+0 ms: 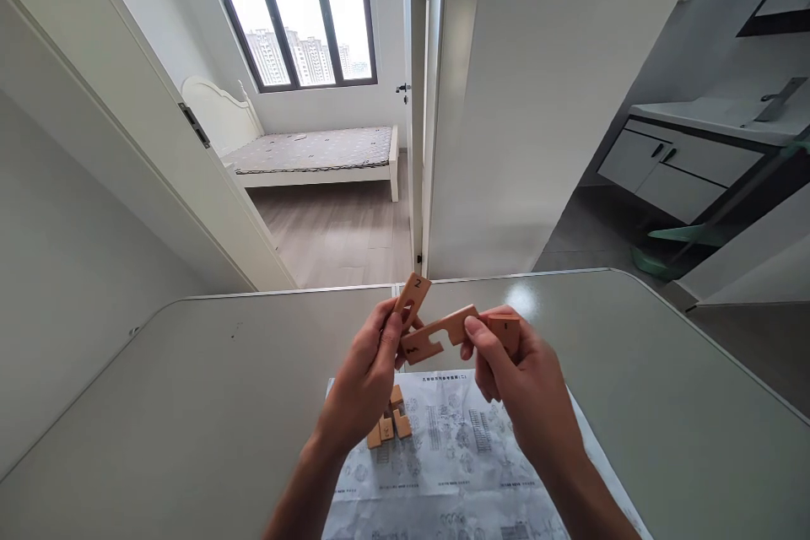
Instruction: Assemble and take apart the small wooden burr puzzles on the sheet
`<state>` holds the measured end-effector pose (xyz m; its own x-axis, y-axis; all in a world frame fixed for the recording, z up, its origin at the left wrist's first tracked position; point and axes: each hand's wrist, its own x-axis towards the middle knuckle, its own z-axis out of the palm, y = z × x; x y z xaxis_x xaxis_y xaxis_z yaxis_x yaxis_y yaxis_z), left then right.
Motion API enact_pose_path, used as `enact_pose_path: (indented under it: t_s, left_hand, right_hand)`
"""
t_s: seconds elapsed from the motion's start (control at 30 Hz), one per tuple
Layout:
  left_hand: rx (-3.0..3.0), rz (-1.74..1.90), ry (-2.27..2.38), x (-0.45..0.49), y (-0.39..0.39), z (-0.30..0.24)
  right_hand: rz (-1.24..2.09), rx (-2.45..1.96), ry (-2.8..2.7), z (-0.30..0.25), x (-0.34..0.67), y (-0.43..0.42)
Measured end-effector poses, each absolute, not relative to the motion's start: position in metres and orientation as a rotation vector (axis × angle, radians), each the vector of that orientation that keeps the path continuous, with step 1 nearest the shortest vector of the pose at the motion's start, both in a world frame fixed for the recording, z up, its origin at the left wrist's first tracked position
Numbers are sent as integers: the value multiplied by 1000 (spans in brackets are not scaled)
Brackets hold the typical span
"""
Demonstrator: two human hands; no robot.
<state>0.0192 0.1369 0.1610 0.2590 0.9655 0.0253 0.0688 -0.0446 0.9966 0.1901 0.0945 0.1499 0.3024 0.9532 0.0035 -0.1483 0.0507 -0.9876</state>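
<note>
My left hand (367, 367) is closed on a slotted wooden puzzle piece (414, 288) marked "2", which stands tilted upward. Between the two hands lies a notched wooden puzzle piece (456, 324) with a printed mark at its left end. That left end meets the numbered piece close to my left fingers. My right hand (522, 367) pinches the notched piece's right end between thumb and fingers. Another wooden piece (506, 329) shows behind the right thumb, tucked against the fingers. Both hands are above the table, and the left fingertips are partly hidden.
A printed paper sheet (449, 456) with diagrams lies on the pale table (221, 405). Several small wooden pieces (387, 428) rest on it, beside my left wrist. Past the table's far edge are a doorway, a bed (316, 150) and a sink cabinet (680, 164).
</note>
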Motion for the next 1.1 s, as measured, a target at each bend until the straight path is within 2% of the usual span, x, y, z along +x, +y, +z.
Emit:
enact_pose_path:
  t_s: [0.4, 1.1]
  left_hand:
    - [1569, 1100, 1045, 28, 134, 161]
    - [1886, 1126, 1252, 24, 137, 150]
  right_hand:
    - [918, -1259, -869, 148, 184, 92]
    - [1056, -1274, -913, 152, 179, 89]
